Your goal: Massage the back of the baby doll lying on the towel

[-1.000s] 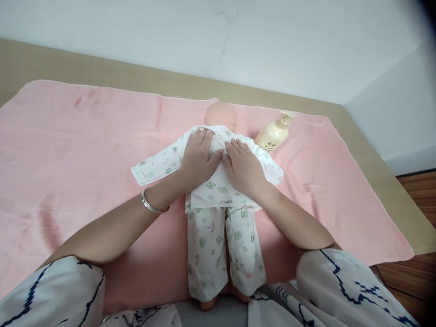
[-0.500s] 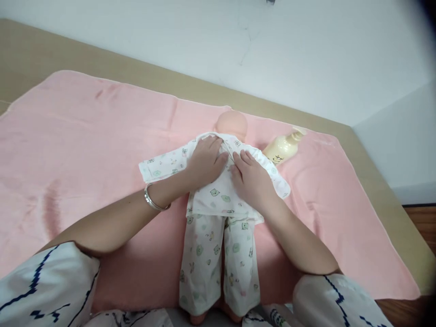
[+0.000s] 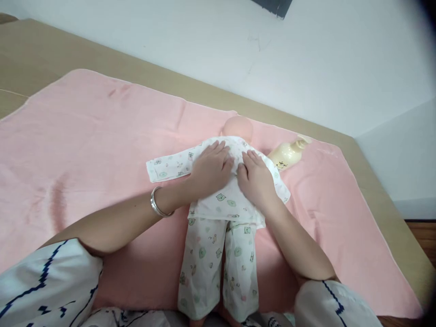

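A baby doll (image 3: 237, 128) lies on a pink blanket, its head pointing away from me and its face not showing. It wears a white printed top (image 3: 221, 205) and matching trousers (image 3: 201, 268). My left hand (image 3: 211, 170), with a silver bangle at the wrist, rests flat on the left side of the upper top, fingers stretched out. On the right side of the top lies my right hand (image 3: 257, 179), also flat with fingers extended. The two hands are a small gap apart. Neither holds anything.
The pink blanket (image 3: 112, 122) covers much of a wooden surface (image 3: 143, 75). A cream pump bottle (image 3: 288, 154) lies tilted beside the doll's right-hand sleeve. A white wall (image 3: 204, 41) stands behind, with a dark object (image 3: 274, 7) at its top.
The fold at the top's upper middle is smoothed out, and my hands sit slightly farther apart. The whole view has shifted a little.
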`<move>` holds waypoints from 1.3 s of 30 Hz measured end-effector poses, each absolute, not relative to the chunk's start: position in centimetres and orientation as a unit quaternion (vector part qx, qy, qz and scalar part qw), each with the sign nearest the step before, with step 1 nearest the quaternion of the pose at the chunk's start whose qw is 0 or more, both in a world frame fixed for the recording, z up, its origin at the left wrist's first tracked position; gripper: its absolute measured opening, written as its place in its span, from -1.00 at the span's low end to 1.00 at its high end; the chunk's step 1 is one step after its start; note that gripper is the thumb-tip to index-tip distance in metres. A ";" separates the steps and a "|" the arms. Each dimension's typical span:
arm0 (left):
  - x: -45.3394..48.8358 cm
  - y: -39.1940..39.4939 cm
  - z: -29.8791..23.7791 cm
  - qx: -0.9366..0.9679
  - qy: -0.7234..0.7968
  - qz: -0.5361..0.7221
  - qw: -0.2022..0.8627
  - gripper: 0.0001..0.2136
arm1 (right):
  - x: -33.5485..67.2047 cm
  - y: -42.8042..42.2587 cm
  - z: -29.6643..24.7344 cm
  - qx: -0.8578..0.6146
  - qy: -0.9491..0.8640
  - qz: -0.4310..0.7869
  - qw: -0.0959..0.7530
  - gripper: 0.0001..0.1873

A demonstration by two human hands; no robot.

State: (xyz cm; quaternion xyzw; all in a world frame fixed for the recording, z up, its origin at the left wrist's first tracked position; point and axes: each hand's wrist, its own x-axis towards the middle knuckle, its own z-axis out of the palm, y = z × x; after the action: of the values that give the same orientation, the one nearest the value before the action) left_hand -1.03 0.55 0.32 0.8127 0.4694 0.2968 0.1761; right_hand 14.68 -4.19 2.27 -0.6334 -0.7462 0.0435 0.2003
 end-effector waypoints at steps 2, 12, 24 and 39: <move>-1.2 1.9 0.1 0.813 0.463 0.313 0.163 -0.62 | 13.9 -5.1 2.5 -0.623 -0.753 0.024 0.210 -0.49; -0.6 -2.4 0.1 0.847 0.432 0.293 0.104 -0.57 | 17.1 -1.7 1.4 -0.637 -0.739 0.083 0.204 -0.36; -0.8 0.8 -1.2 0.811 0.428 0.376 0.135 -0.62 | 15.9 -3.5 1.8 -0.642 -0.730 0.051 0.229 -0.45; -0.7 0.8 -1.7 0.806 0.422 0.396 0.121 -0.63 | 16.8 -2.0 0.1 -0.627 -0.735 0.051 0.254 -0.39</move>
State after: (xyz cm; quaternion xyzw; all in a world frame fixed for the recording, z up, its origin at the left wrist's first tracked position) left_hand -0.66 0.79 -1.73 0.8065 0.4225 0.3955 0.1211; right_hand 16.80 -2.03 0.08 -0.6268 -0.7348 0.0505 0.2542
